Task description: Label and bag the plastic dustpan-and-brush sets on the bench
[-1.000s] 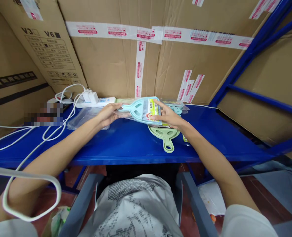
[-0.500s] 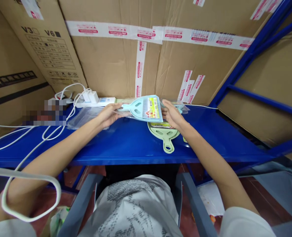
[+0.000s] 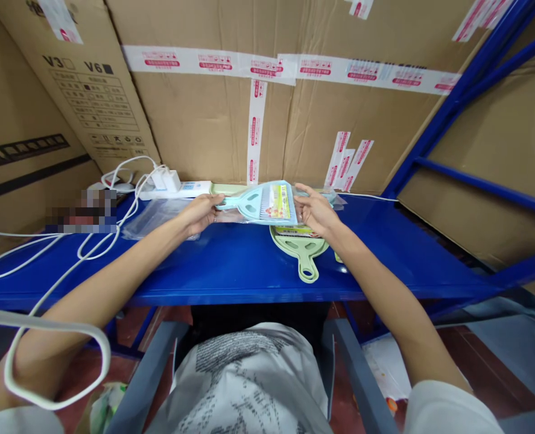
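A light blue dustpan and brush set with a yellow printed label is inside a clear plastic bag, held above the blue table. My left hand grips it at the handle end. At the pan's wide end, my right hand has its fingers closed on the bag's edge. Below and nearer to me, a green dustpan lies on the table, its handle pointing toward me and its far part covered by the blue set.
Clear plastic bags lie left of my left hand. Behind them is a white power strip with plugged-in chargers and looping white cables. Cardboard walls the back of the blue table; a blue metal frame stands at right.
The bagged blue set has tipped a little flatter and sits slightly lower in view. Both hands keep their hold at its ends.
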`<state>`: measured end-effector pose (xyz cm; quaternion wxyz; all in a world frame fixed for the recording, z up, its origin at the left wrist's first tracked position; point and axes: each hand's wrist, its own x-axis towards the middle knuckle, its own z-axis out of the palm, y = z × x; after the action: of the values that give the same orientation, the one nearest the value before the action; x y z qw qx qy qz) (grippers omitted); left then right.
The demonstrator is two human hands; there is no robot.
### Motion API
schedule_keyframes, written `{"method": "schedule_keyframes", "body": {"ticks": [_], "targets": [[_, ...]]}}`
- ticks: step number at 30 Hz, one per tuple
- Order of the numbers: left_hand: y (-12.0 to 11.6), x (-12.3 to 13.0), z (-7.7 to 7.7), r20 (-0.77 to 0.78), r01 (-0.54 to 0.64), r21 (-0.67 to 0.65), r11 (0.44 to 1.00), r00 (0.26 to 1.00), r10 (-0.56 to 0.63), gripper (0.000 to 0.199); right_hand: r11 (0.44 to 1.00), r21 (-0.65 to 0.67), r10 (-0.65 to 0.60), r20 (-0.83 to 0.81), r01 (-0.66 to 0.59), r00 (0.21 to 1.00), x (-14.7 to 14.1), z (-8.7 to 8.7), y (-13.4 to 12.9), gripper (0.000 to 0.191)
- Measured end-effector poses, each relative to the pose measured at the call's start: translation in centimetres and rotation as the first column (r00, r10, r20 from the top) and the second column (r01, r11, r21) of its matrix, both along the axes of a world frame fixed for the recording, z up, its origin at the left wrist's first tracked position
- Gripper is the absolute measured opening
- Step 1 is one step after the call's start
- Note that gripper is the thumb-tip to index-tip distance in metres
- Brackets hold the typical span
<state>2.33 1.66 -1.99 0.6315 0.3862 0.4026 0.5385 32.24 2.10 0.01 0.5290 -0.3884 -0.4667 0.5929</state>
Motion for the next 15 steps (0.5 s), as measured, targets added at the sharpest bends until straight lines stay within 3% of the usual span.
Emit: {"method": "schedule_keyframes", "body": {"ticks": [4, 10, 13, 15], "targets": [[0.2, -0.3, 0.3, 0.009, -0.016, -0.003, 1.000, 1.000, 0.016, 0.027, 0.999, 0.009, -0.035, 0.037, 0.035, 0.999, 0.4, 0.5, 0.0, 0.074], [0.5, -0.9, 1.1, 0.019, -0.038, 0.007, 0.999, 0.999, 0.038, 0.027, 0.995, 0.065, -0.074, 0.001, 0.074, 0.997, 0.8, 1.0, -0.1, 0.079], [0.2, -0.8, 1.4, 0.021, -0.048, 0.033, 0.998, 0.999, 0.048, 0.027, 0.996, 0.059, -0.072, -0.027, 0.074, 0.997, 0.9, 1.0, -0.1, 0.072], [0.0, -0.6, 1.5, 0.021, -0.060, 0.052, 0.997, 0.998, 0.059, 0.027, 0.999, 0.028, -0.033, -0.049, 0.034, 0.998, 0.9, 1.0, -0.1, 0.056]]}}
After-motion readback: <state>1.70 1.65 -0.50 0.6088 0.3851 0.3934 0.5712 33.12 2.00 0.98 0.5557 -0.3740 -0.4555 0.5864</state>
